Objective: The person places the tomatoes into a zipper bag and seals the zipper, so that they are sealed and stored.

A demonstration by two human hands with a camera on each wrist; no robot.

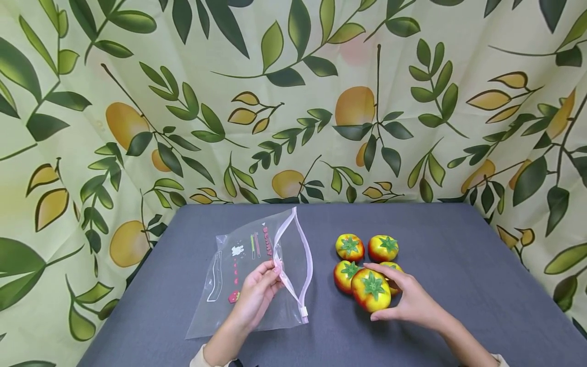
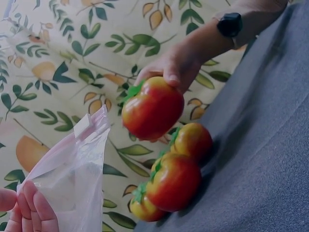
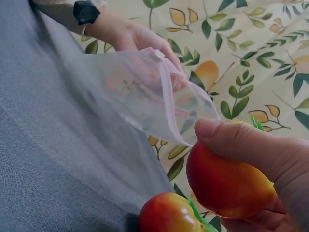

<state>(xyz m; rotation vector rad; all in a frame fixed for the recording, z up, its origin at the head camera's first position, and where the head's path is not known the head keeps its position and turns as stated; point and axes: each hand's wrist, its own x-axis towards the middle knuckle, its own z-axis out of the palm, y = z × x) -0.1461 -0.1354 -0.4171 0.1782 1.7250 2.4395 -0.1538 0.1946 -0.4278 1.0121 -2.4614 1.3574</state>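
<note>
My left hand (image 1: 259, 293) pinches the edge of a clear slider zip bag (image 1: 213, 306) near its mouth. Printed with a white bunny and pink marks, the bag has a pale pink zip strip that gapes apart, with the slider (image 1: 303, 312) at its near end. My right hand (image 1: 410, 303) grips a red-and-yellow tomato (image 1: 371, 293) with a green star-shaped top, thumb and fingers on opposite sides. In the left wrist view this tomato (image 2: 154, 108) is held above the others. Behind it sit two tomatoes at the back (image 1: 350, 247) and two nearer ones (image 1: 344, 277), one mostly hidden.
A dark grey cloth-covered table (image 1: 435, 239) lies under everything. Behind and at both sides hangs a cream curtain (image 1: 293, 127) with leaf and fruit prints. The tomato group stands to the right of the bag, with a strip of table between them.
</note>
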